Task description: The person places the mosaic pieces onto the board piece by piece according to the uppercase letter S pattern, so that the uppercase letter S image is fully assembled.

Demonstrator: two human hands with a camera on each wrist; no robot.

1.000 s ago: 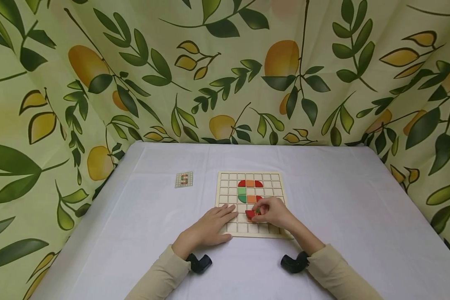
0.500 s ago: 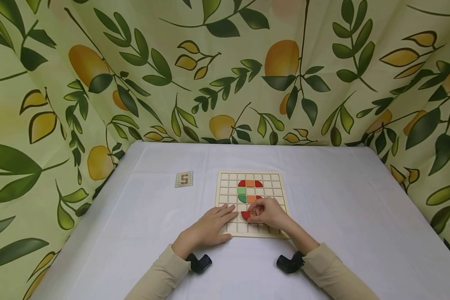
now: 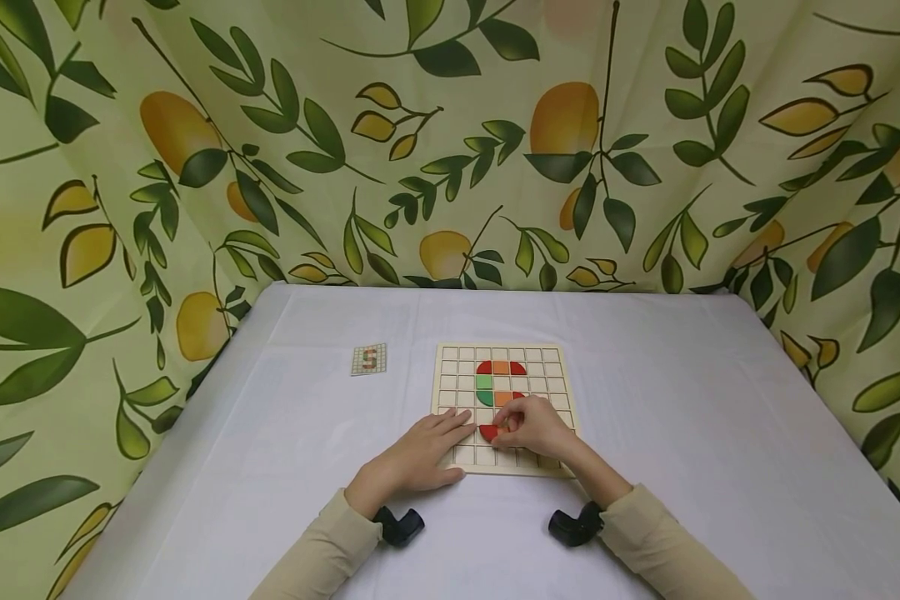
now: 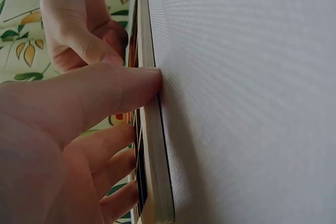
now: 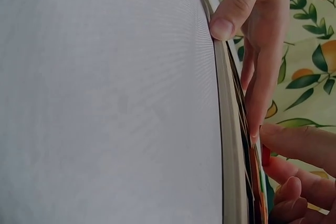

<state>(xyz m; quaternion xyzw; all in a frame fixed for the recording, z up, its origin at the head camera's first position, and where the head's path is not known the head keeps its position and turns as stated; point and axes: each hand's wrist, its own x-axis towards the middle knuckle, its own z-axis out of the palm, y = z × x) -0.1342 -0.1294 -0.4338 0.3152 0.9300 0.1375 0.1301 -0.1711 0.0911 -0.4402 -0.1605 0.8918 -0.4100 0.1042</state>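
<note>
My left hand (image 3: 418, 454) rests on the lower left of a square wooden grid board (image 3: 551, 380), fingers stretched over the squares. In the left wrist view its thumb (image 4: 142, 85) lies against the board's front edge. Between thumb and fingers my right hand (image 3: 540, 427) pinches a red rounded tile (image 3: 487, 432) over the board's lower middle. The right wrist view shows that red tile (image 5: 266, 155) as a thin piece, edge-on. Farther up the board lie red, orange and green tiles, among them an orange square (image 3: 501, 367) and a light green square (image 3: 483, 382). The right hand hides some squares beneath it.
A small pattern card (image 3: 368, 359) with a coloured shape on a grid lies left of the board. White cloth (image 3: 307, 417) covers the table, and a leaf-and-fruit curtain (image 3: 442, 167) hangs behind it. Black wrist-worn devices (image 3: 573, 525) sit near both cuffs.
The right hand has shifted slightly left across the board with the red tile in its fingers, mostly in the first half second. My left hand stays in place.
</note>
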